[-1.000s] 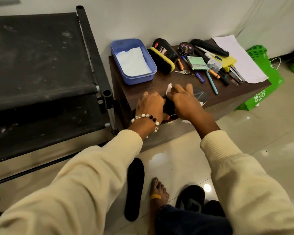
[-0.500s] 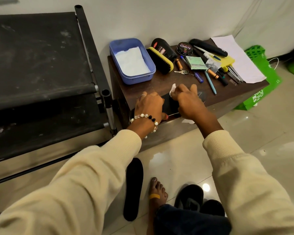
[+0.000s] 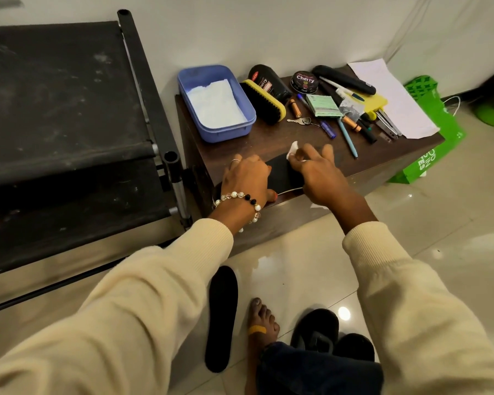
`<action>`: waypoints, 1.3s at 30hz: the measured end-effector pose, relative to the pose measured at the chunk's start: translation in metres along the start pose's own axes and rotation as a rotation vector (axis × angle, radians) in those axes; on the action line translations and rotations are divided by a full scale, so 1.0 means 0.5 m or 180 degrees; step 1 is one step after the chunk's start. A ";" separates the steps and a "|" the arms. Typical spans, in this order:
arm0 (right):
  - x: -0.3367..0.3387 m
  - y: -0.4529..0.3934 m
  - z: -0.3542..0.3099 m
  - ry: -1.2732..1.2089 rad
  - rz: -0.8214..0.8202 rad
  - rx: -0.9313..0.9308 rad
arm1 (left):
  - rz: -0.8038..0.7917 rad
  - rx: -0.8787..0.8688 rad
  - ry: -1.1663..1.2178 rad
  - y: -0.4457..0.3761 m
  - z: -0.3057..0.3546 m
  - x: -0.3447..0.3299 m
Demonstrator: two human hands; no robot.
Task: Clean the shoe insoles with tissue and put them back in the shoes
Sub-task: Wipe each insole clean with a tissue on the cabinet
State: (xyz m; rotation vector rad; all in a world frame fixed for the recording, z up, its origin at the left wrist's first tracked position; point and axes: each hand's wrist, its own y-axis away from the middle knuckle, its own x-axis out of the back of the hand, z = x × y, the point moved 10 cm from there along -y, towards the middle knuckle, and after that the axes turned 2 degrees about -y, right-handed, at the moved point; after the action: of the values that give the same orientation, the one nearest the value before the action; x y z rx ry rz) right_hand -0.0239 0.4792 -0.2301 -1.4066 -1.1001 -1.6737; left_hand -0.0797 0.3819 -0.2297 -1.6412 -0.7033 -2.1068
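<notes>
Now I am pinning the thin, bendy insole (image 3: 280,173) mid-frame with my left hand (image 3: 247,178), while my right hand (image 3: 315,173) is pinching soft tissue (image 3: 293,149).

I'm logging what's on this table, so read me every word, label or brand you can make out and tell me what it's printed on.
"Cherry": lid of the round polish tin.
"...erry", partly hidden: label of the black polish bottle behind the yellow-backed brush.
White letters on the green bag: cut off, not readable as a word.
Smaller print on the tin, the green notepad and the white paper: too small or blurred.
</notes>
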 end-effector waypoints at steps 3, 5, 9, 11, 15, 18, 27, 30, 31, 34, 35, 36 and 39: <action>0.003 0.007 0.030 0.0202 0.0019 -0.0148 | -0.0028 -0.0013 -0.0013 0.001 0.001 -0.002; 0.008 0.015 0.067 0.0252 0.0042 -0.0512 | -0.0019 -0.0010 -0.0002 0.002 -0.001 -0.001; 0.007 0.020 0.058 0.0104 0.0002 -0.0628 | -0.0053 0.0020 0.0020 -0.002 -0.002 -0.007; 0.005 0.017 0.024 0.0063 -0.0062 -0.0334 | -0.0047 0.0025 0.0023 -0.003 -0.003 -0.007; -0.001 0.032 0.039 0.0153 -0.0151 -0.0248 | -0.0058 0.0036 0.0033 -0.003 -0.004 -0.008; 0.001 0.052 0.083 0.0284 -0.0143 -0.0604 | -0.0030 0.0019 -0.0006 0.000 -0.002 -0.003; -0.001 0.074 0.052 0.0103 -0.0195 -0.0321 | -0.0042 0.0030 -0.0039 -0.001 0.002 -0.004; 0.003 0.089 0.080 0.0157 -0.0150 -0.0696 | -0.0035 0.0065 -0.0034 0.001 0.001 -0.004; 0.002 0.089 0.075 0.0146 -0.0162 -0.0673 | -0.0042 0.0070 -0.0035 0.001 0.001 -0.004; -0.007 0.081 0.040 -0.0056 -0.0280 -0.0358 | -0.0067 0.0056 -0.0081 0.004 0.004 -0.001; -0.009 0.080 0.036 -0.0183 -0.0333 -0.0318 | -0.0057 0.0047 -0.0108 0.005 0.006 0.002; -0.010 0.081 0.036 -0.0225 -0.0353 -0.0294 | -0.0054 0.0040 -0.0132 0.005 0.007 0.004; -0.001 0.091 0.059 0.0038 -0.0208 -0.0459 | -0.0057 0.0043 -0.0171 0.007 0.008 0.006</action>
State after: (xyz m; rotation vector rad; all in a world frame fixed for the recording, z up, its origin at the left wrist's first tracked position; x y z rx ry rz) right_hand 0.0287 0.4874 -0.2209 -1.4616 -1.0466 -1.8375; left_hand -0.0750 0.3814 -0.2255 -1.6959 -0.7501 -2.0726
